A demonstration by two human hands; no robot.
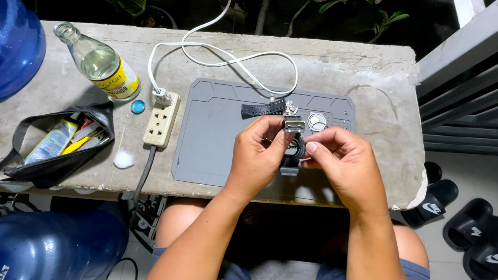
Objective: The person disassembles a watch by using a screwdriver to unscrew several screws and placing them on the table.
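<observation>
My left hand (258, 157) and my right hand (342, 162) meet above a grey work mat (213, 137) and together hold a dark watch case (292, 151) with a small metal part at its top. Fingers cover most of the case. A black watch strap (261, 109) lies on the mat just beyond my hands. Next to it sit round metal watch parts (317, 121) at the mat's far edge.
A beige power strip (161, 120) with a white cable (231, 58) lies left of the mat. A clear glass bottle (98, 63), a blue cap (138, 107), a cotton ball (123, 159) and an open black pouch (59, 143) lie further left. Blue water jugs (2, 37) stand at the left; black sandals (479, 226) lie on the floor at the right.
</observation>
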